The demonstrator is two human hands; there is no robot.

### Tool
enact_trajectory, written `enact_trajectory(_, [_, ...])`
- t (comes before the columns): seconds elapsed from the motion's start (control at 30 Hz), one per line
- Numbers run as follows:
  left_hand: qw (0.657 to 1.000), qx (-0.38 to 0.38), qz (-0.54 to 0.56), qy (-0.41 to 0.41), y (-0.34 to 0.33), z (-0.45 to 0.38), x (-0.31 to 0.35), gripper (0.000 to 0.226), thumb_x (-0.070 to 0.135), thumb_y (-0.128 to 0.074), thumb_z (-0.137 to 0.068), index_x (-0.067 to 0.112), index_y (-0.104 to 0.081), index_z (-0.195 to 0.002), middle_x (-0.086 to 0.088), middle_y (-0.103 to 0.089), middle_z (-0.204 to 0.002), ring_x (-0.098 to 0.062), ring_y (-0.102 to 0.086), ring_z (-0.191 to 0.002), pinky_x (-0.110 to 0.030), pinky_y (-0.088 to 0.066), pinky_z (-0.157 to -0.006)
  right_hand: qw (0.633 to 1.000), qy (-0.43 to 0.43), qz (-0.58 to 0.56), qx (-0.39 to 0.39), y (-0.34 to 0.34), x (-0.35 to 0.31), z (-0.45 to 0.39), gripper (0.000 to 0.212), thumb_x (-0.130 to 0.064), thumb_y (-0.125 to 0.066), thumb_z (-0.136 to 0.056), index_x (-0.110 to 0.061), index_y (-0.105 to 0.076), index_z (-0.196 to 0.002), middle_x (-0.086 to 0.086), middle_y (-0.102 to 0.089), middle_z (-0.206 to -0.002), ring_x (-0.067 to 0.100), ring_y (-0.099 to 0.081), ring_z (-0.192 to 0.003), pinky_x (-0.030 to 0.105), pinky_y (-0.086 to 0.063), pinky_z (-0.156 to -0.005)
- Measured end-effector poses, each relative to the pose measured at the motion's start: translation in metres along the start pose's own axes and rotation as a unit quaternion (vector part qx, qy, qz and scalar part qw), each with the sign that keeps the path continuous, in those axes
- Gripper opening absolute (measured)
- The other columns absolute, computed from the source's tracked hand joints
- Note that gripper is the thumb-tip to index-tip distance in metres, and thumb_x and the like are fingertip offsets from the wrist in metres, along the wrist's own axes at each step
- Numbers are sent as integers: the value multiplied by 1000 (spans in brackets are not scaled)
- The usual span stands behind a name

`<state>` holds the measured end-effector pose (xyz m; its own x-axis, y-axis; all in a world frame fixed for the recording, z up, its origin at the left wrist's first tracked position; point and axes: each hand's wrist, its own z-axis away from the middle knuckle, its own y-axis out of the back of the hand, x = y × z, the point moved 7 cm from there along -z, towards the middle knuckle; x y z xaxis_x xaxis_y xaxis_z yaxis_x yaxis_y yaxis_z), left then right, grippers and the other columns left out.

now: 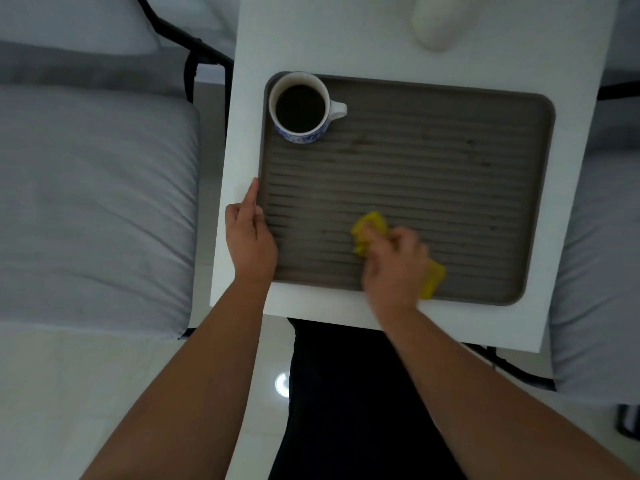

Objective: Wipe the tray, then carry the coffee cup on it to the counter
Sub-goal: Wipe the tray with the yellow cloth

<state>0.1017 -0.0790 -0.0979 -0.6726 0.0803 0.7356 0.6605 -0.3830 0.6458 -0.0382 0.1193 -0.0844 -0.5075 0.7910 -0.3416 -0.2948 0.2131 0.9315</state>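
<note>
At the far left there is a grey cushioned seat (pixel 93 202) with a black metal frame (pixel 194 60) behind it, standing beside a white table (pixel 242 98). On the table lies a grey-brown tray (pixel 540 168) with a ribbed floor and rounded corners; it covers most of the table top.

The left hand (pixel 251 237) rests at the left edge of the tray, near its front corner. The fingers are curled loosely and one finger is stretched forward along the rim, touching it. It presses against the rim and does not grip anything.

In the far left corner of the tray stands the coffee cup (pixel 301 107), white with a blue pattern on the outside (the pattern shows only on the lower part of the wall). It is upright and holds dark coffee, and its handle points to the right. It is well apart from both hands.

Further right, on the front part of the tray floor, the right hand (pixel 394 268) is closed around a yellow cloth (pixel 370 225) and presses it on the ribs. The cloth comes out on both sides of the hand. The hand is a little blurred. Some small dark marks are visible on the tray floor behind it.

At the far edge of the table, to the right, lies a cream-coloured rounded object (pixel 438 26); I cannot tell what it is. A second grey cushion (pixel 595 271) is at the right border.
</note>
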Motion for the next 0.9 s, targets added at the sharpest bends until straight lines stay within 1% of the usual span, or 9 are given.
enact_trajectory(0.13, [1000, -5, -4, 5, 0, -2, -3, 47, 6, -35, -99, 28, -45, -139, 1, -42, -96, -9, -46, -79, -18, -44, -80, 973, 223, 14, -61, -33, -95, 5, 52, -12, -62, -69, -35, -64, -115, 7, -59, -108, 29, -52, -81, 32, -42, -66])
enact_trajectory(0.23, [1000, -7, -1, 5, -1, -1, -1, 47, 7, -36, -99, 29, -45, -139, 2, -41, -95, -10, -47, -80, -20, -45, -81, 955, 282, 40, -88, -35, -96, 2, 56, -13, -66, -67, -32, -61, -120, 9, -60, -113, 29, -50, -87, 34, -44, -67])
enact_trajectory(0.3, [1000, -4, 0, 2, -1, -1, -1, 46, 7, -36, -99, 28, -45, -139, 1, -41, -95, -10, -46, -79, -21, -45, -80, 960, 267, 42, -70, -23, -64, 0, 52, -10, -61, -68, -31, -65, -115, 10, -63, -111, 30, -52, -80, 33, -44, -64])
enact_trajectory(0.37, [1000, 1, -3, 7, 0, 0, -1, 45, 8, -36, -99, 27, -46, -139, 0, -42, -95, -10, -46, -78, -15, -43, -80, 971, 230, 44, -40, -5, -15, 3, 50, -8, -54, -71, -31, -68, -113, 13, -65, -107, 30, -54, -74, 34, -45, -63])
enact_trajectory(0.5, [1000, 5, -1, -1, 0, 0, 0, 45, 7, -38, -99, 25, -47, -139, 0, -41, -94, -10, -46, -79, -5, -39, -77, 990, 136, 42, -12, 40, 93, 12, 51, -4, -51, -76, -32, -61, -118, 20, -61, -109, 37, -52, -80, 43, -48, -70])
enact_trajectory(0.6, [1000, 7, -1, -2, -1, -1, 0, 45, 8, -37, -98, 26, -46, -139, -1, -42, -95, -10, -47, -80, -4, -38, -78, 992, 117, 44, -17, 55, 125, 11, 47, -5, -49, -80, -28, -63, -118, 21, -58, -111, 37, -49, -82, 45, -46, -69])
enact_trajectory(0.7, [1000, 11, 3, 2, 0, -1, 0, 45, 7, -37, -98, 25, -47, -138, -1, -42, -96, -10, -48, -82, -9, -41, -82, 983, 180, 26, -13, 38, 91, 14, 46, -5, -51, -77, -28, -63, -114, 18, -58, -108, 37, -54, -79, 39, -45, -71])
enact_trajectory(0.8, [1000, 4, 11, 6, -1, 0, -1, 45, 8, -37, -98, 25, -47, -138, -1, -42, -96, -9, -47, -82, -13, -42, -85, 968, 248, -8, -20, 4, 17, 26, 39, -7, -52, -78, -29, -72, -103, 11, -59, -106, 33, -58, -76, 35, -48, -68])
enact_trajectory(0.9, [1000, 4, 9, 2, 0, 0, -1, 45, 9, -37, -98, 26, -47, -138, -1, -42, -96, -4, -46, -78, -10, -40, -82, 958, 282, -26, -44, -23, -62, 28, 36, -11, -53, -77, -28, -73, -102, 10, -67, -101, 30, -57, -75, 33, -45, -63])
